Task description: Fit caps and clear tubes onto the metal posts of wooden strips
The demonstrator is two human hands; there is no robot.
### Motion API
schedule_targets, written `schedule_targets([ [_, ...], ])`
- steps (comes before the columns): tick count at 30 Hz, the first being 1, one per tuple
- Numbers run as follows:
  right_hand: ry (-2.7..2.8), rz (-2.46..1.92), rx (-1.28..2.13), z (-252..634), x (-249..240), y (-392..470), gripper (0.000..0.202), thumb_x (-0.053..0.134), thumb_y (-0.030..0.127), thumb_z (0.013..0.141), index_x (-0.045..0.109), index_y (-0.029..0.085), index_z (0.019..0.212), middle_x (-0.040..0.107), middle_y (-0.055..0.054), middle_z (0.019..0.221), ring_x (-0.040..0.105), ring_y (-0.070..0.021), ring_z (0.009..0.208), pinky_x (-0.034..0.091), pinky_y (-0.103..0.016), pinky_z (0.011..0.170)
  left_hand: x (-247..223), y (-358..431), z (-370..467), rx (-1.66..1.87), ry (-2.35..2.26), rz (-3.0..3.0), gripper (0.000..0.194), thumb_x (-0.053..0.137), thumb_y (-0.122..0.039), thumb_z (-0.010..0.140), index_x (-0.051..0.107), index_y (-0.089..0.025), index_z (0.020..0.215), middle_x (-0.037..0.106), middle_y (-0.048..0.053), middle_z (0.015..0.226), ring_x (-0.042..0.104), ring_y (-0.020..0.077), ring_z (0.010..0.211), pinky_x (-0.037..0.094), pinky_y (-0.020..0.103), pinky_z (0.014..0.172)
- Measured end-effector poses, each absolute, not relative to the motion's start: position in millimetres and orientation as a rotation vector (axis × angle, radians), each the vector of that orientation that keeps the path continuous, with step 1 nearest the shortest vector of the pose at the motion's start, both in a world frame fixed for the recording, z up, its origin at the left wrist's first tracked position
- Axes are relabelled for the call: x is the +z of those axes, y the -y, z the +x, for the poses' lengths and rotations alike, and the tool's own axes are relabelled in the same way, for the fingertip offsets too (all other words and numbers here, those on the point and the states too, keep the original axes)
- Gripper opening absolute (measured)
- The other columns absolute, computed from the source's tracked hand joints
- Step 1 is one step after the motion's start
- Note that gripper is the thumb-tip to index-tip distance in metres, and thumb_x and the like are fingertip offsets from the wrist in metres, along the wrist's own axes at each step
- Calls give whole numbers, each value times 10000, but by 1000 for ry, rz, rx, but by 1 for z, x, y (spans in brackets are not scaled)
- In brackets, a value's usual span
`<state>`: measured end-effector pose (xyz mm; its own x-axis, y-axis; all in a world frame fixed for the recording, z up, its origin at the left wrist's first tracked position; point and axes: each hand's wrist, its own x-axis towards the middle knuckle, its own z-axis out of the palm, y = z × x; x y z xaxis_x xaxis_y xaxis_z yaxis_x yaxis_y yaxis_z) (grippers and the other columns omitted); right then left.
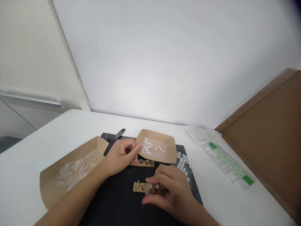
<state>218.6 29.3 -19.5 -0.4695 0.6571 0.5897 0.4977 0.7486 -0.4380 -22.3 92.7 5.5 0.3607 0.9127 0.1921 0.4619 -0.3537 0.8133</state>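
My right hand (170, 190) pinches a clear plastic piece (147, 189) between thumb and forefinger, over a brown notched strip (135, 187) on the black mat (113, 194). Small dark round holders with whitish pieces stand along that strip, and a clear piece rises at its left end. Beyond it lies a second strip (138, 163) of the same kind, partly covered by my left hand (125, 153). The fingers of my left hand are curled, with thumb and forefinger near each other; anything between them is too small to make out.
A paper tray (50, 179) of clear plastic pieces sits left; another paper tray (171, 150) holds small white ovals. Behind my left hand lies a black file (117, 135). White ovals (183, 164), a green-white packet (230, 164) and a clear container (201, 133) are right.
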Motion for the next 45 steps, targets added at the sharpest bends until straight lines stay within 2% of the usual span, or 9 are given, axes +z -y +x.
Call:
schedule_targets([
  [5, 2204, -908, 230, 214, -21, -28, 440, 865, 632, 790, 751, 246, 970, 704, -3, 780, 647, -188, 665, 393, -321, 623, -2, -91, -21, 846, -1274, 2243, 479, 387, -418, 1117, 559, -206, 723, 653, 6, 653, 622, 154, 607, 467, 285, 667],
  [9, 2222, -954, 240, 212, -21, -27, 440, 844, 642, 808, 750, 251, 987, 709, -11, 800, 647, -197, 676, 394, -327, 628, -5, -88, -19, 781, -1301, 2404, 434, 323, -364, 1125, 589, -205, 822, 650, 28, 695, 619, 196, 626, 453, 317, 661],
  [14, 2291, -1018, 264, 211, -25, -24, 385, 896, 534, 812, 744, 264, 1040, 717, -21, 877, 658, -225, 739, 403, -348, 662, -9, -88, -16, 733, -1317, 2532, 366, 299, -295, 1123, 640, -173, 1066, 729, 56, 780, 692, 220, 673, 502, 317, 657],
  [19, 2337, -1062, 285, 210, -25, -22, 340, 897, 466, 833, 740, 269, 1061, 722, -26, 926, 655, -229, 783, 400, -353, 699, -13, -90, -15, 719, -1321, 2616, 352, 298, -261, 1122, 608, -164, 1258, 786, 84, 897, 762, 249, 756, 568, 341, 688],
  [22, 2335, -1077, 301, 209, -25, -22, 337, 889, 483, 840, 740, 275, 1060, 719, -23, 925, 649, -225, 792, 386, -347, 704, -14, -90, -14, 695, -1294, 2673, 335, 319, -269, 1118, 613, -168, 1242, 798, 100, 948, 785, 271, 820, 593, 361, 714],
  [28, 2311, -1095, 320, 209, -25, -23, 321, 891, 459, 843, 736, 278, 1059, 708, -11, 921, 638, -226, 808, 387, -352, 727, -14, -87, -13, 695, -1273, 2737, 303, 351, -283, 1115, 628, -170, 1158, 788, 81, 890, 783, 276, 770, 598, 374, 675],
  [33, 2299, -1100, 315, 209, -28, -24, 340, 909, 464, 819, 736, 272, 1039, 703, -10, 918, 632, -230, 806, 386, -353, 721, -16, -87, -14, 733, -1275, 2748, 289, 366, -285, 1112, 617, -170, 1198, 801, 88, 927, 799, 276, 805, 612, 377, 686],
  [45, 2321, -1086, 291, 209, -33, -25, 335, 900, 472, 832, 734, 272, 1043, 702, -6, 899, 630, -224, 792, 386, -355, 720, -16, -87, -15, 760, -1277, 2767, 252, 409, -239, 1073, 596, -160, 1224, 796, 84, 866, 793, 275, 741, 605, 367, 641],
])
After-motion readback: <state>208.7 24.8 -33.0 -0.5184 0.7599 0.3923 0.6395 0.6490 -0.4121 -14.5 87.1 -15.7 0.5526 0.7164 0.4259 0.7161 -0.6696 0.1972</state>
